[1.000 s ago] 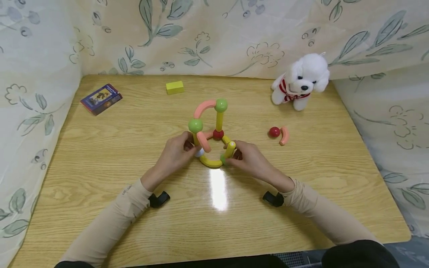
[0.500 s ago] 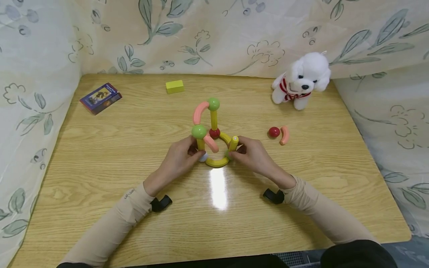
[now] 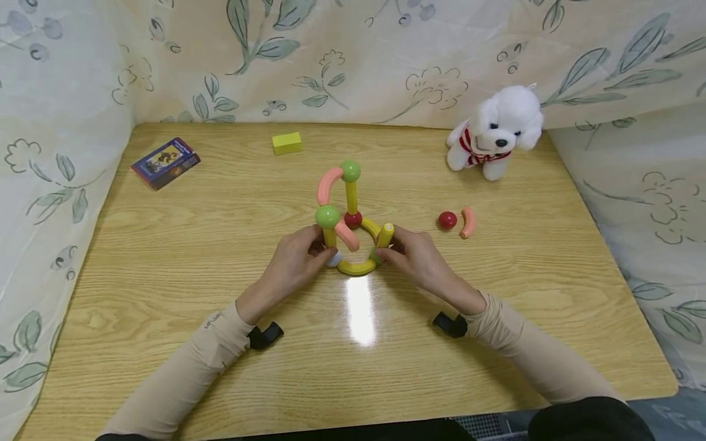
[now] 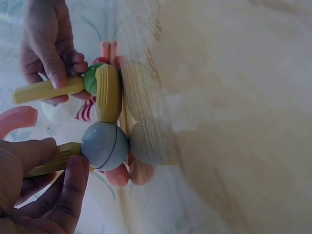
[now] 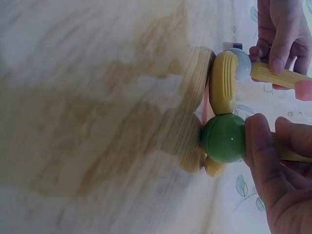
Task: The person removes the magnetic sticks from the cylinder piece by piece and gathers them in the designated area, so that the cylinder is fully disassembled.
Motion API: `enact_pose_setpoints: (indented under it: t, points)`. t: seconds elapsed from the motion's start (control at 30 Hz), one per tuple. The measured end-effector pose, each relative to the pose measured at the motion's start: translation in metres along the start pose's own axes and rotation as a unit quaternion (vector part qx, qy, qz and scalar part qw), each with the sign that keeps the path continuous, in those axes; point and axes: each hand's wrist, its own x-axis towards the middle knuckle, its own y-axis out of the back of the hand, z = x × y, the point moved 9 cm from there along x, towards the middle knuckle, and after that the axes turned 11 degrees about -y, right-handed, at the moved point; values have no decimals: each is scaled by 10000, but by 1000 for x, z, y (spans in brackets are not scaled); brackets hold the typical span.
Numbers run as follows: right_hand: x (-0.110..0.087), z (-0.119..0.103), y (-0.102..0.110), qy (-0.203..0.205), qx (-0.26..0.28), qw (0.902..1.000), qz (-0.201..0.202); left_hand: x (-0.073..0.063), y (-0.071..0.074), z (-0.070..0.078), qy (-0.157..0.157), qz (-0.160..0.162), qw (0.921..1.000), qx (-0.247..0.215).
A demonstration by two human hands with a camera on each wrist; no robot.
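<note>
A frame of toy building rods and balls stands mid-table. My left hand (image 3: 296,254) pinches an upright yellow rod (image 4: 62,157) just above a white ball (image 4: 105,146). Opposite it, my right hand (image 3: 419,257) grips another upright yellow rod (image 3: 385,236) over a green ball (image 5: 224,138). A curved yellow rod (image 3: 356,268) joins these two balls along the tabletop. At the back, a red ball (image 3: 353,219) carries a third yellow upright (image 3: 351,197). Green balls (image 3: 328,217) top two uprights, linked by a pink curved rod (image 3: 329,185). Another pink curved rod (image 3: 347,236) juts out with its near end free.
To the right lie a loose red ball (image 3: 447,220) and a pink curved rod (image 3: 468,222). Behind them sits a white plush dog (image 3: 496,135). A yellow block (image 3: 287,143) and a small blue box (image 3: 166,162) lie towards the back left. Patterned cloth (image 3: 353,61) borders the table.
The frame has turned a little between my hands, its rear upright shifting left and the front ones right. The loose red ball has rolled slightly left. In the last half second both hands stay nearly still.
</note>
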Motion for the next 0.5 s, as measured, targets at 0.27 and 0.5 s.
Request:
enact_pose_setpoints:
  t: [0.27, 0.5]
  points:
    - [-1, -2, -1, 79, -141, 9998, 101, 0, -1, 0, -56, -7, 10000, -9]
    - [-3, -4, -1, 107, -195, 9997, 132, -1, 0, -2, -77, -6, 10000, 63]
